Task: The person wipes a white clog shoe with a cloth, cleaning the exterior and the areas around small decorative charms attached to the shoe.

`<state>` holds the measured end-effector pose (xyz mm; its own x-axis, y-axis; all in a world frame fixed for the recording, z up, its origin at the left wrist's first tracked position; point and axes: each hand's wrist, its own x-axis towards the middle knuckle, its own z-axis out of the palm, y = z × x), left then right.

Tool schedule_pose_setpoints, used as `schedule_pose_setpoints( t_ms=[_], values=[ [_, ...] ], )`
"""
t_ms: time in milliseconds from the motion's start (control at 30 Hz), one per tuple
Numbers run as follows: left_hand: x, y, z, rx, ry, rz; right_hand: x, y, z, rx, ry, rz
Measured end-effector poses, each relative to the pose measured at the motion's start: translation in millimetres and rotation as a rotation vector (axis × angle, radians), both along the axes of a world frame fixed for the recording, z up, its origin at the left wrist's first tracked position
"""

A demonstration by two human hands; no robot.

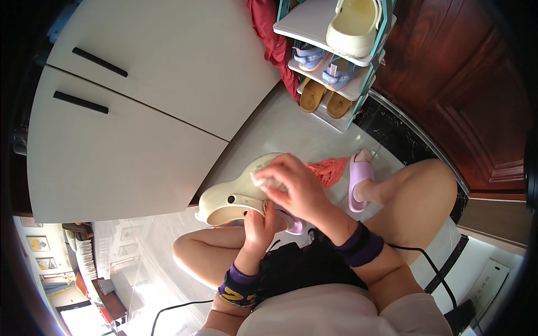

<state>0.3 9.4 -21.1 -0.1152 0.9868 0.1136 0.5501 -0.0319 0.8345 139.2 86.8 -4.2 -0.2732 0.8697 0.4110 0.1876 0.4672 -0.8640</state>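
Observation:
My left hand point(258, 229) grips a cream foam clog point(239, 185) at its strap and opening edge, with the clog's side towards me. A white wad, perhaps a wipe or tissue point(271, 182), is pinched in the curled fingers of my right hand point(292, 185), against the clog's side. The fingers partly cover the wad, so its full shape is hidden. A red cloth point(330, 171) lies on the floor beyond my right hand.
A shoe rack point(302, 25) at the top holds another cream clog point(353, 31), blue sandals point(338, 75) and brown slippers point(313, 95). White cabinet doors point(147, 126) stand at the left, a dark red wooden door point(462, 84) at the right. A black cable point(435, 273) crosses near my right arm.

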Motion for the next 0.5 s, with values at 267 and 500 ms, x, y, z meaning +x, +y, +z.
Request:
schedule_pose_setpoints(
  t_ms=[267,500],
  values=[
    [-2,5,5,0.198,0.275,-0.03,10,8,-7,-0.003,0.009,-0.062],
    [-9,11,-5,0.287,0.401,-0.047,-6,-18,-2,-0.032,0.031,-0.034]
  ],
)
